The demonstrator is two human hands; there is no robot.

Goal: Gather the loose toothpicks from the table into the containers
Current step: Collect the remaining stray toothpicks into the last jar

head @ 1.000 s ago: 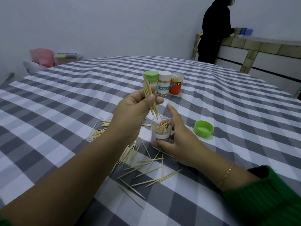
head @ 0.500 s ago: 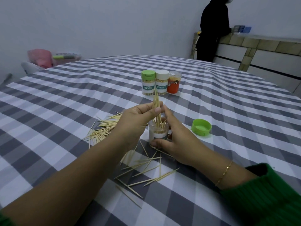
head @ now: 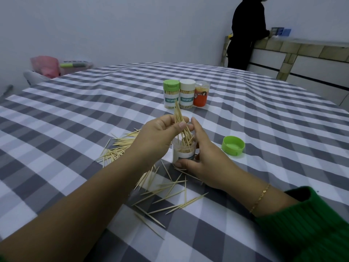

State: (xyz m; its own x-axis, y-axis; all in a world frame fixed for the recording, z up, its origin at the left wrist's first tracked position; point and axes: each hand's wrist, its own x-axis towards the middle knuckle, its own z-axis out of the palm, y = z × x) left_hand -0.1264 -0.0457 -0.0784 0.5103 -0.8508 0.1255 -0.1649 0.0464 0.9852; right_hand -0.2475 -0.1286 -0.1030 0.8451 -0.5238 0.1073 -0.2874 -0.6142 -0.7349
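Containers: three capped (head: 186, 96), one open (head: 184, 151), one loose lid (head: 233, 145).

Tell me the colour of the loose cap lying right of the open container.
Bright green; the loose cap shows clearly in the head view, lying open side up.

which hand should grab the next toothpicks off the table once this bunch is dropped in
Left hand: its fingers pinch the bunch and the loose toothpicks lie on its side. The right hand steadies the open container.
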